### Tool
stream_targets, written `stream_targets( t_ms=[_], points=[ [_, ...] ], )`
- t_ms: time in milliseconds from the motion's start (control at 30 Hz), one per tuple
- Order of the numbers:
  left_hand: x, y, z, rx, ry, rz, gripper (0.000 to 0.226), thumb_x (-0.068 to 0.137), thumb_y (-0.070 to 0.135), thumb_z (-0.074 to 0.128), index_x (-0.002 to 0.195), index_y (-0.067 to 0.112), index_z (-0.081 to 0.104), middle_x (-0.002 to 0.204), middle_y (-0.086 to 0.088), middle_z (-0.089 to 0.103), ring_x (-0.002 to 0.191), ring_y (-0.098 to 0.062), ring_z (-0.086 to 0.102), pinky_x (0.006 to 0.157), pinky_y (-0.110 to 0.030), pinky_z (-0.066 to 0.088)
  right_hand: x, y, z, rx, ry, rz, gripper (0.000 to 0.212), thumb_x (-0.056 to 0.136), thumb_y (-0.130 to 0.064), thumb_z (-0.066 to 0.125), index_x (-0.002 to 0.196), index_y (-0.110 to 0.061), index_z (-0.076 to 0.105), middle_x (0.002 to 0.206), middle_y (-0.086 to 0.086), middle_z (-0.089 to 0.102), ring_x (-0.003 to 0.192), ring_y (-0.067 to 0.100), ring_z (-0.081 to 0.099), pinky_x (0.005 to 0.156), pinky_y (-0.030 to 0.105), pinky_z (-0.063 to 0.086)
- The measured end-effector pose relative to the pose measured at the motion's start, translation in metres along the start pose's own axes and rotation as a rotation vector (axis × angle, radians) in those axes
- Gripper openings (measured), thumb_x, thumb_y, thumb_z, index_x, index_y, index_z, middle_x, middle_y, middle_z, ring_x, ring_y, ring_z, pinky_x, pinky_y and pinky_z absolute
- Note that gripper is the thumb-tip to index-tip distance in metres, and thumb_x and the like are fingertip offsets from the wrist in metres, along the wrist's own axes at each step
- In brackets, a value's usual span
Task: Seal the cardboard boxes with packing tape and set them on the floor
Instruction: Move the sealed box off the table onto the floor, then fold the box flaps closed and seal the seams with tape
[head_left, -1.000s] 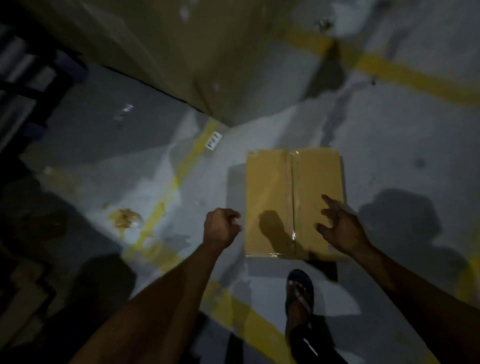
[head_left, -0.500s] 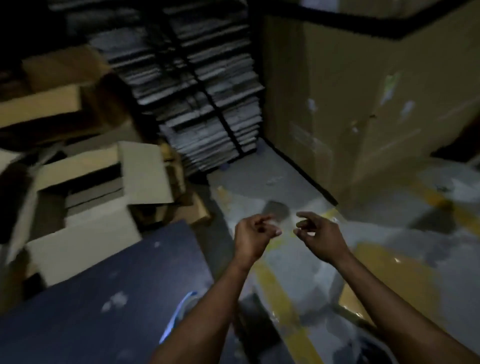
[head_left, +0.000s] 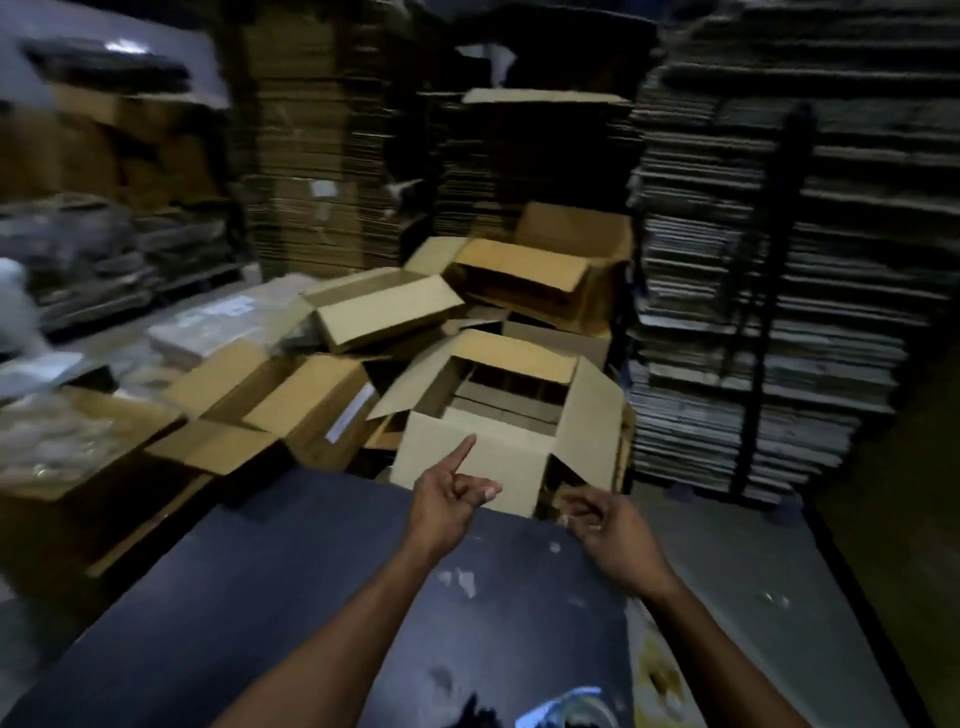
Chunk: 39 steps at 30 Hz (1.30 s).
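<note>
Both hands (head_left: 447, 499) (head_left: 613, 530) reach forward, holding nothing.

boxes (head_left: 498, 410) — brown cardboard, flaps open, unsealed | nearest one upright beyond table's far edge, dividers inside | others tilted, piled behind and to its left — none taped

five open cardboard boxes (head_left: 498, 415), two hands (head_left: 447, 499), one table (head_left: 291, 587).
</note>
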<state>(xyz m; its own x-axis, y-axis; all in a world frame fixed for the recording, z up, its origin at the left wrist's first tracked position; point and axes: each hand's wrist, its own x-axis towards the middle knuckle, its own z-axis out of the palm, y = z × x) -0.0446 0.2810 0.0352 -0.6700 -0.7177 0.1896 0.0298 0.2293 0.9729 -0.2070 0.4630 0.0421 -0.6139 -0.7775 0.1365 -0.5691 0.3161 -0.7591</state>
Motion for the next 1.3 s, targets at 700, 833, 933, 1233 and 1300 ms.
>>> stream_targets(
  t_ms=[700, 833, 933, 1233, 1300],
  points=[
    [0.234, -0.208, -0.182, 0.000, -0.113, -0.287, 0.059, 0.092, -0.022, 0.058, 0.147, -0.004, 0.047, 0.125, -0.022, 0.064, 0.083, 0.016, 0.066, 0.072, -0.007, 0.051, 0.311, 0.010, 0.256, -0.512, -0.306, 0.220, 0.061, 0.089, -0.033, 0.074, 0.146, -0.026, 0.054, 0.143, 0.001, 0.059, 0.129, 0.024, 0.056, 0.105, 0.033, 0.047],
    [0.268, -0.255, -0.212, 0.094, -0.049, -0.338, 0.036, 0.086, -0.017, 0.072, 0.119, -0.003, 0.071, 0.097, -0.014, 0.075, 0.067, 0.011, 0.066, 0.071, -0.012, 0.057, 0.374, 0.048, 0.296, -0.755, -0.285, 0.278, 0.086, 0.089, -0.047, 0.070, 0.159, -0.026, 0.025, 0.163, 0.007, 0.032, 0.146, 0.032, 0.033, 0.110, 0.051, 0.039],
    [0.284, -0.272, -0.224, 0.106, -0.004, -0.360, 0.027, 0.082, -0.004, 0.083, 0.106, 0.007, 0.078, 0.082, -0.002, 0.079, 0.072, 0.002, 0.073, 0.072, -0.014, 0.058, 0.404, 0.066, 0.312, -0.843, -0.257, 0.315, 0.071, 0.091, -0.047, 0.068, 0.151, -0.025, 0.037, 0.146, 0.009, 0.049, 0.139, 0.033, 0.039, 0.106, 0.056, 0.035],
    [0.294, -0.240, -0.235, -0.014, -0.038, -0.234, 0.030, 0.087, 0.009, 0.082, 0.115, 0.016, 0.073, 0.097, 0.002, 0.078, 0.087, 0.005, 0.071, 0.077, -0.014, 0.056, 0.430, -0.017, 0.232, -0.925, -0.149, 0.238, 0.040, 0.086, -0.046, 0.074, 0.117, -0.023, 0.063, 0.113, 0.008, 0.068, 0.104, 0.031, 0.065, 0.086, 0.043, 0.055],
    [0.283, -0.214, -0.242, -0.066, -0.023, -0.215, 0.040, 0.085, 0.006, 0.083, 0.121, 0.018, 0.072, 0.098, -0.001, 0.080, 0.094, -0.007, 0.075, 0.087, -0.031, 0.061, 0.415, -0.052, 0.202, -0.912, -0.162, 0.216, 0.041, 0.082, -0.044, 0.079, 0.115, -0.024, 0.066, 0.112, 0.006, 0.068, 0.104, 0.029, 0.064, 0.087, 0.043, 0.055]
  ],
)
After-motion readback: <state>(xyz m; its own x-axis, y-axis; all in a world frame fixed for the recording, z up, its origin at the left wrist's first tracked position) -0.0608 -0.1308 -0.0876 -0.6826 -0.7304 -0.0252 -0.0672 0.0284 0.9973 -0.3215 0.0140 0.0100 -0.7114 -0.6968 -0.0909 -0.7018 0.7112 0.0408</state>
